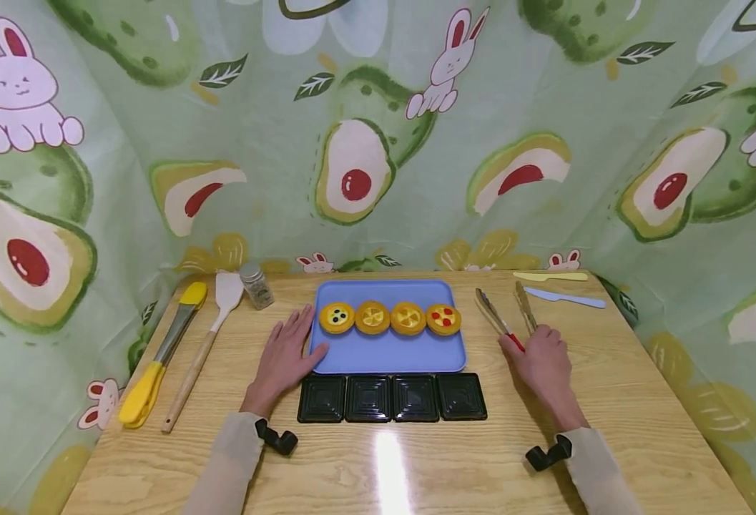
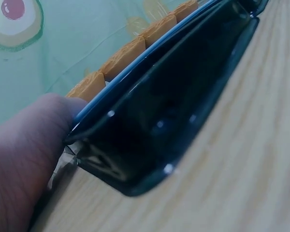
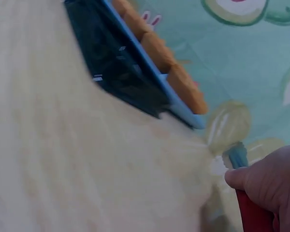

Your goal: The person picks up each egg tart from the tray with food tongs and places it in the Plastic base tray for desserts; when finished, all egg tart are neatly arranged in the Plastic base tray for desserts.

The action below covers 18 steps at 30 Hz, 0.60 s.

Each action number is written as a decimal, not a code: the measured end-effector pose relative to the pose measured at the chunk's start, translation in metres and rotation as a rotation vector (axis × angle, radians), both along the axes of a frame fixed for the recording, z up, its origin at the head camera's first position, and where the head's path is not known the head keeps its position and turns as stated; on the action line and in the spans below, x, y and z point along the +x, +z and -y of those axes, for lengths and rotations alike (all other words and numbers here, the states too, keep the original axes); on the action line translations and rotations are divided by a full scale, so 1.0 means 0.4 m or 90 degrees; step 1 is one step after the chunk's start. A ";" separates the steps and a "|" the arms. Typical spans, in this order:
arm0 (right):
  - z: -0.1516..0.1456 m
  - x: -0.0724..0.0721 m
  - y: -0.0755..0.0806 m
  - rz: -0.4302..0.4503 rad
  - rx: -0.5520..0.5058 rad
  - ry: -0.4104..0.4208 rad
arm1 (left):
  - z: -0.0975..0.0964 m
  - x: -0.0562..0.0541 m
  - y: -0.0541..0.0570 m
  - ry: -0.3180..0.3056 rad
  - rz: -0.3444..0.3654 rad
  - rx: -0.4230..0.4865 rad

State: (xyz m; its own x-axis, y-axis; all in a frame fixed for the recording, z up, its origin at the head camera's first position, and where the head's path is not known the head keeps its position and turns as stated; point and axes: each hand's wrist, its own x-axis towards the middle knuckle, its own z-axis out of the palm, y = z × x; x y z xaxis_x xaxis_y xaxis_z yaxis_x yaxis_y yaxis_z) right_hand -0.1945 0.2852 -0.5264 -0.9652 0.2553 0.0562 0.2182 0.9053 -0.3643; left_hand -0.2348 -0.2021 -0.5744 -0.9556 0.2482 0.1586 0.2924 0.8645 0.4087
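A blue tray [image 1: 387, 355] bears a row of several round tarts [image 1: 372, 317], some topped with dark or red pieces. My left hand [image 1: 284, 354] lies flat at the tray's left side, fingers straight, its thumb over the rim. In the left wrist view that thumb [image 2: 48, 116] meets the tray's corner. To the right of the tray, my right hand [image 1: 545, 361] grips a pair of red-handled tongs [image 1: 495, 312], whose two arms spread apart toward the back. The right wrist view shows the thumb [image 3: 261, 176] on the red handle [image 3: 253, 212].
Several black square plastic trays [image 1: 369, 398] line the blue tray's front edge. At left lie yellow-tipped tongs [image 1: 165, 354], a wooden-handled spatula [image 1: 204, 357] and a shaker jar [image 1: 257, 287]. A yellow knife [image 1: 551, 276] and a blue knife [image 1: 564, 297] lie at back right.
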 end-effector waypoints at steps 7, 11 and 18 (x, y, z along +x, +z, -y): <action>-0.047 -0.009 0.035 0.008 -0.052 0.080 | -0.003 -0.011 0.005 -0.007 -0.004 0.001; -0.057 -0.015 0.044 -0.018 -0.029 0.142 | -0.004 -0.013 0.011 -0.012 -0.006 0.002; -0.055 -0.018 0.053 -0.006 -0.017 0.239 | 0.002 -0.011 0.009 -0.014 0.005 0.000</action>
State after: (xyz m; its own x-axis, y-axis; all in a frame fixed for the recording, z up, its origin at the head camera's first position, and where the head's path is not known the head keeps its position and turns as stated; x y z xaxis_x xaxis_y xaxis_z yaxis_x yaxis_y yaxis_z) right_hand -0.2017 0.3074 -0.5051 -0.9913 -0.1149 0.0637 -0.1307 0.9119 -0.3890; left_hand -0.2393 -0.2029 -0.5709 -0.9514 0.2685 0.1507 0.3073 0.8581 0.4114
